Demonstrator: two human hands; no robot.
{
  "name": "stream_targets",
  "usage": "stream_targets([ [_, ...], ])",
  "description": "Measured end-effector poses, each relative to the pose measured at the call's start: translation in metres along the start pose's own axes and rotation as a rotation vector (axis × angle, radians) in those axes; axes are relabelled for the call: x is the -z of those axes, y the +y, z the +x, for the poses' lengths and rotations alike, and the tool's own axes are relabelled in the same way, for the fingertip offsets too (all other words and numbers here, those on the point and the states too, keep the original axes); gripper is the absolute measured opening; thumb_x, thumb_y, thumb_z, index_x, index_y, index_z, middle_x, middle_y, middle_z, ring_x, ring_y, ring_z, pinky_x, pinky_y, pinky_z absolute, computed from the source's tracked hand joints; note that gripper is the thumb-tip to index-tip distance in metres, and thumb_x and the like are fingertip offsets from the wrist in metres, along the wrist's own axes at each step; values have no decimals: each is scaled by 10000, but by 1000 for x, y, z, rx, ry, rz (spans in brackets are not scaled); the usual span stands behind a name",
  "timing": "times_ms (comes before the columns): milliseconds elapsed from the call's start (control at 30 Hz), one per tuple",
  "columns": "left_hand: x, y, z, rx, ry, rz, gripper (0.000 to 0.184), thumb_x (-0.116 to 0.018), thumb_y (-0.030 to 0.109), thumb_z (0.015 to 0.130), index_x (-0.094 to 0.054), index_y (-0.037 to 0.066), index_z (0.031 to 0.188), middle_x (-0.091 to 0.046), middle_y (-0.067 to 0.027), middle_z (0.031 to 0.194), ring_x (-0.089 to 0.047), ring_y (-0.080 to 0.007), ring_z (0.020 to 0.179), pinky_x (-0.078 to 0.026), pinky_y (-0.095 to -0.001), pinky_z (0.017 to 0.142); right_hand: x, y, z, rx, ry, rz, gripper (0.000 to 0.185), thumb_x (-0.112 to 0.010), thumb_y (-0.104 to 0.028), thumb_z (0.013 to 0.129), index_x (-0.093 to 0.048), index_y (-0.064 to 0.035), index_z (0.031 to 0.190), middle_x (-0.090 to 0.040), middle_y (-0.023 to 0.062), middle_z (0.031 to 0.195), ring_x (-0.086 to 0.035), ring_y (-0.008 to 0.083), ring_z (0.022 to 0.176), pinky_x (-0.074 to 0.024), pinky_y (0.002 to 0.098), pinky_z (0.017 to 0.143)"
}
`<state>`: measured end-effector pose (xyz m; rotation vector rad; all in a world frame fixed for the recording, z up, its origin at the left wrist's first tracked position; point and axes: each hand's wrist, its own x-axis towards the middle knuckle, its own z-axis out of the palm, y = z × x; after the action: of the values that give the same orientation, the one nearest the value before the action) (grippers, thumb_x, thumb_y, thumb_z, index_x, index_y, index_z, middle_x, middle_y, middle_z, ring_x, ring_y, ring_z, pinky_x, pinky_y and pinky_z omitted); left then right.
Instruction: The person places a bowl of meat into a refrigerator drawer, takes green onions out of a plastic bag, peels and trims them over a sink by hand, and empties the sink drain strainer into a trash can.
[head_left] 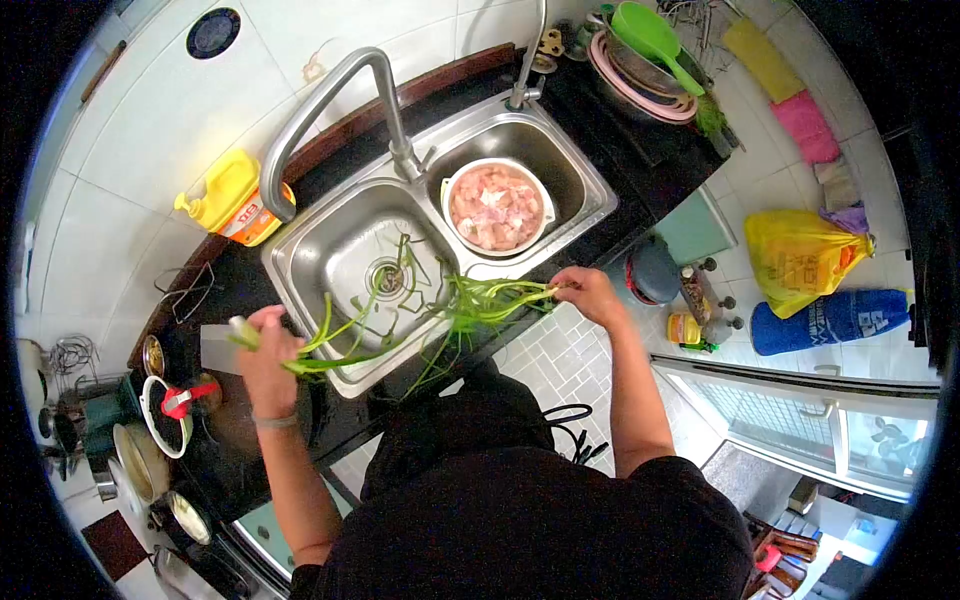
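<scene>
My left hand [268, 362] is closed around a thick green onion [345, 360], its white end poking out beyond my fingers and its leaves trailing over the sink's front rim. With my right hand [592, 295] I pinch the pale ends of a bunch of thinner green onions [490, 303], whose leaves fan out across the front edge of the left basin. Loose green scraps [405, 262] lie in that left basin [330, 250], around its drain. In the right basin a white colander [548, 205] holds chunks of pale pink raw meat [495, 208].
A curved faucet [385, 95] arches over the left basin. Beside it stands a yellow detergent jug [238, 195]. Stacked bowls with a green strainer [645, 35] sit at the back right. Pots and a red-handled item [185, 400] crowd the left counter. A yellow bag [800, 260] hangs at right.
</scene>
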<state>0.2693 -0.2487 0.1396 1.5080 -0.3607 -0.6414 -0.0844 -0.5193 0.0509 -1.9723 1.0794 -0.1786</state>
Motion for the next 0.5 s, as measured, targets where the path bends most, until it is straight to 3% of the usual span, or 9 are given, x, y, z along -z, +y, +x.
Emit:
stream_targets([
  [33,-18,7,-7,-86,-22,120,174,-522,191,885,-571,31,934,-452,37,616,-422,-56,535,-430,-227,555,7,-11,-3,1,-5,-1,134,-658,-34,707,-616,-38,834,-625,34,770,-582,111,694,-469,253,645],
  [100,-41,11,-12,6,-157,330,171,-568,202,858,-603,37,886,-524,13,668,-471,-65,578,-434,-229,567,17,-29,-5,46,-114,191,101,-636,-54,755,-574,-13,823,-618,40,768,-592,115,692,-482,253,621],
  [167,-73,10,-26,71,-289,339,147,-606,186,831,-626,43,852,-567,-6,702,-519,-82,631,-447,-258,588,16,-54,-4,32,-150,376,104,-622,-66,776,-557,-8,834,-613,48,763,-596,119,681,-490,252,611],
  [200,-84,6,-29,-56,-393,387,138,-625,165,807,-626,41,868,-571,-27,714,-538,-112,655,-451,-274,610,14,-69,-3,12,-184,563,111,-607,-78,798,-541,-3,844,-608,55,758,-600,122,670,-497,252,602],
  [300,-113,-10,-32,-501,-605,581,201,-668,126,737,-620,31,907,-573,-103,772,-579,-221,744,-457,-310,677,-1,-113,1,18,-260,689,97,-578,-77,822,-521,1,831,-606,73,733,-605,127,639,-512,260,601],
  [367,-128,-5,-36,-470,-597,552,239,-685,116,702,-618,27,913,-567,-134,813,-569,-279,795,-452,-314,698,-11,-139,3,48,-269,760,85,-565,-73,832,-524,0,819,-613,82,717,-605,128,615,-497,247,587],
  [433,-128,-12,-33,-491,-550,545,240,-683,111,702,-610,21,913,-582,-129,806,-585,-264,769,-457,-315,686,-20,-157,6,138,-245,813,99,-569,-83,836,-530,7,828,-618,84,715,-608,134,609,-501,252,590],
  [500,-122,-13,-31,-351,-446,524,245,-677,100,704,-604,22,924,-598,-120,796,-598,-231,744,-462,-307,677,-26,-174,12,176,-224,738,104,-548,-90,853,-537,13,847,-624,91,757,-610,136,632,-504,258,615],
])
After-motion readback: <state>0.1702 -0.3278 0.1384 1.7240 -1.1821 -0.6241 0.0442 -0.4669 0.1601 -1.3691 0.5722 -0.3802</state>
